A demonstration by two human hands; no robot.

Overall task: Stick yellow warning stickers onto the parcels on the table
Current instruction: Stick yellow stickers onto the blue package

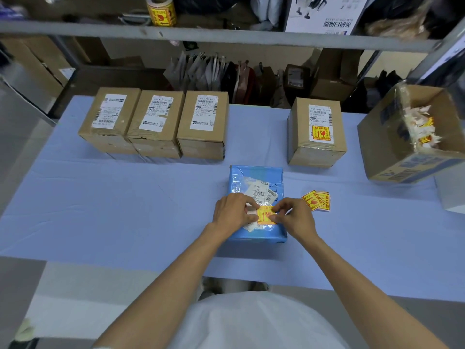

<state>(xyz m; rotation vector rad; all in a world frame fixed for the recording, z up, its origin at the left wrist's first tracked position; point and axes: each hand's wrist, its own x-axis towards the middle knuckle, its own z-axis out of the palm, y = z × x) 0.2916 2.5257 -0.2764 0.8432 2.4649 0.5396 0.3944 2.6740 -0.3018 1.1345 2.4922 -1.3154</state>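
At the far left of the bench (100,210), three cardboard parcels (156,122) stand in a row. In front of you, your left hand (235,212) and right hand (293,216) each pinch an edge of a yellow warning sticker (265,214), held over the blue parcel (256,177). Spare stickers (317,200) lie just to the right, and a stickered parcel (317,132) stands beyond them.

Grey metal shelving (226,34) behind table (100,197)
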